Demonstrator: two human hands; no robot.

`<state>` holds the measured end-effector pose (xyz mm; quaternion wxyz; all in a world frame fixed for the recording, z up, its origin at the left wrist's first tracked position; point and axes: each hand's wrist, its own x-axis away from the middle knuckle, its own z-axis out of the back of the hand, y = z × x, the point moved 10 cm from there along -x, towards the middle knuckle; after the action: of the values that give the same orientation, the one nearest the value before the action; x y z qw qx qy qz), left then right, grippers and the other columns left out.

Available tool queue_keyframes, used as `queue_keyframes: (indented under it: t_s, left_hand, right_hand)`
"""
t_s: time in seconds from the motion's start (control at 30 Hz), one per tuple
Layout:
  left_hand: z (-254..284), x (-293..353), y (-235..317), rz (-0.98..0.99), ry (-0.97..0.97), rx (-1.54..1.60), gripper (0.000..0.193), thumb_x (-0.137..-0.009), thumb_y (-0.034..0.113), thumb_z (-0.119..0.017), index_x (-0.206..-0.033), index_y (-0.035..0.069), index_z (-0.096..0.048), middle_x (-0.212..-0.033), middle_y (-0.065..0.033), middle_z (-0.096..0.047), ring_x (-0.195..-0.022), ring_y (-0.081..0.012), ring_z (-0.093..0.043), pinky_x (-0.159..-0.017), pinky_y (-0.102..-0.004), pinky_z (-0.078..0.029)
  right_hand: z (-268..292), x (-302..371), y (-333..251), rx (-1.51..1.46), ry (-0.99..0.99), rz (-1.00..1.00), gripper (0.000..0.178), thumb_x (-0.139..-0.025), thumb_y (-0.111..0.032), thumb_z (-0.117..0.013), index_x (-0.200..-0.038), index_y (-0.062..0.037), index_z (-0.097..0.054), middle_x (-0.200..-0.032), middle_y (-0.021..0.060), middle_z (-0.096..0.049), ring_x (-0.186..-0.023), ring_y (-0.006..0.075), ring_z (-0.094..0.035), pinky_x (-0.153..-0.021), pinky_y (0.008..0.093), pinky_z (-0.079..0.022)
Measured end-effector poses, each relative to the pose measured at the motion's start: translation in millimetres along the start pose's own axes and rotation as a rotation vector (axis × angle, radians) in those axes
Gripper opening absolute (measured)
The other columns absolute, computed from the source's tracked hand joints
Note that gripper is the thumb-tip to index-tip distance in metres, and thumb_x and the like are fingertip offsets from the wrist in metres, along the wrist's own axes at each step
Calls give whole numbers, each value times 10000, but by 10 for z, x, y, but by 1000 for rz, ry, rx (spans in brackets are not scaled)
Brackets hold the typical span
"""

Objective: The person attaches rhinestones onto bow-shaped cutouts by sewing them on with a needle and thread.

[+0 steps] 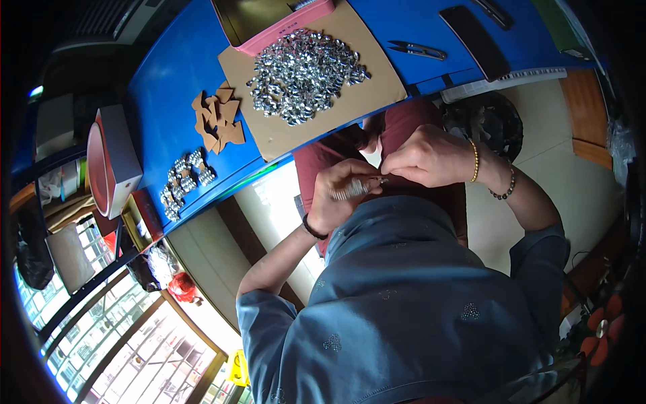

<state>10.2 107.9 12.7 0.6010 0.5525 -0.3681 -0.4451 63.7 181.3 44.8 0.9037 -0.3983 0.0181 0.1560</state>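
Just off the near edge of the cardboard sheet (383,77), over the lap, is the piece being worked: a silver-studded cutout (350,190), blurred, with a bit of brown edge showing. The left hand (333,195) is curled around it and grips it; the right hand (420,158) has its fingertips drawn together at its edge, but whether they pinch the cutout or a tiny stud I cannot tell.

Work seems at an early stage. Left of the sheet and nearer the body lies a small group of studded cutouts (180,185), apparently done; between them and the sheet, a pile of bare brown cutouts (232,133) looks yet to be covered. A large heap of silver studs (306,74) on the sheet seems barely used.

Counted: one sheet, one pink tin box (296,28) at its far edge, one pair of thread snips (417,50) and one smartphone (475,44) to its right. Studded cutouts number perhaps four or five, bare ones roughly ten, both overlapping; the studs are too many to count.
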Motion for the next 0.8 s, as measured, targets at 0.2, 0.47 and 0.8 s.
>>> queue_keyframes:
  t_s: [0.2, 0.47, 0.8]
  left_hand:
    - [-335, 258, -530, 739, -234, 744, 175, -831, 9, -612, -991, -59, -584, -875, -123, -637, -768, -188, -662, -703, -265, -560]
    - [-410, 253, -470, 796, -261, 896, 169, -851, 33, -586, -975, -81, -568, -848, -169, -635, -796, -255, -664, -748, -325, -551]
    - [-447, 229, -378, 781, -221, 986, 208, -845, 29, -592, -1026, -63, -543, -824, -129, -630, -765, -227, -666, -732, -326, -548]
  right_hand:
    - [-148, 99, 148, -376, 22, -40, 58, -790, -37, -610, -833, -17, -643, -681, 110, -641, -572, 218, -626, -530, 290, -478]
    - [-305, 239, 290, -656, -59, -214, 65, -847, -32, -559, -855, 8, -610, -562, 65, -569, -502, 98, -550, -488, 245, -422]
    - [-266, 247, 261, -743, 38, -180, 54, -876, -31, -529, -871, 3, -571, -543, 26, -544, -493, 79, -529, -471, 225, -419]
